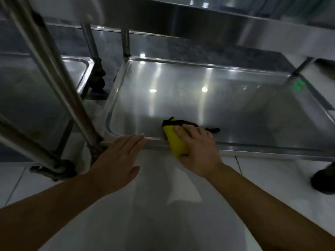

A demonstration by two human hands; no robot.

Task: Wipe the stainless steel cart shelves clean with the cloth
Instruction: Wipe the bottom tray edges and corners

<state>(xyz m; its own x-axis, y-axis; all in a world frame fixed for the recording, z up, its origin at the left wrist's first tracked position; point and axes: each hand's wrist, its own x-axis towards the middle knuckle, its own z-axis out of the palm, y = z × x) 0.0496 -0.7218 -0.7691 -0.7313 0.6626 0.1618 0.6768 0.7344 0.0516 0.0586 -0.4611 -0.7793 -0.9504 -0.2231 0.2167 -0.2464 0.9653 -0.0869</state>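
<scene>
Yellow folded microfibre cloth with a black edge (174, 142) sits at the front of the low stainless steel tray shelf (181, 98). It straddles the raised front rim, far end on the shelf floor, near end hanging over the lip.

Handling, my read:
- Cloth is soft, light and floppy. It will bunch or unfold if dragged by one corner, so load it from above with a flat palm, no pinch needed.
- The black edge trails loose to the right and could snag or flip under.
- Polished steel looks slick, so the cloth should glide. Pressure sets the cleaning, not grip.
- The shelf is rigid, and the rim step is where the cloth will want to catch.

Pose:
- Right hand (197, 147) lies palm-down on the cloth, wrist low, forearm coming in from lower right. Fingers (186, 132) are laid flat and lightly spread over the far half, thumb against the near end.
- Left hand (119, 156) is palm-down on the front rim near the left corner, beside the steel tube legs (59, 78). Its fingers are straight and pressed together, tips on the rim. Looks like a brace for balance or to steady the cart.

Upper steel shelf (235, 20) overhangs the work area, so headroom for the reach to the back looks limited.
</scene>
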